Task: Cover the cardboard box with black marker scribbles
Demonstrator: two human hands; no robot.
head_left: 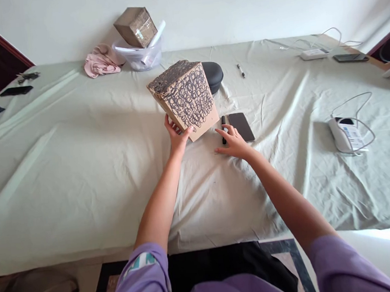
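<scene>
Covering the whole tabletop [79,176] is a creased pale green sheet, and near its middle sits the scribbled cardboard box [186,98]. The box is tilted back, and its top and front face are thick with black looping pen marks. Whether its lower edge rests on the sheet or hangs just clear cannot be told.

Behind that box and a little to its left, against the wall, stands a clear plastic tub [140,59]. A smaller plain cardboard box [136,26] sits tipped in the tub's mouth, with a white roll [158,31] leaning out beside it. A pink cloth [101,63] lies bunched just left of the tub. Directly behind the scribbled box, partly hidden by it, is a closed black case [213,74]. Well to the box's right lies a white device [345,135] with a looped cable.

The left hand [177,136] grips the scribbled box at its lower left corner, fingers on the side face and thumb along the bottom edge. The right hand [233,143] lies open and palm down on the sheet just right of the box, fingers spread, holding nothing. Its fingertips are at the lower end of a black marker [223,128]. A dark phone [241,126] lies just beyond the marker. A small pen [241,70] lies behind and to the right of the box.
</scene>
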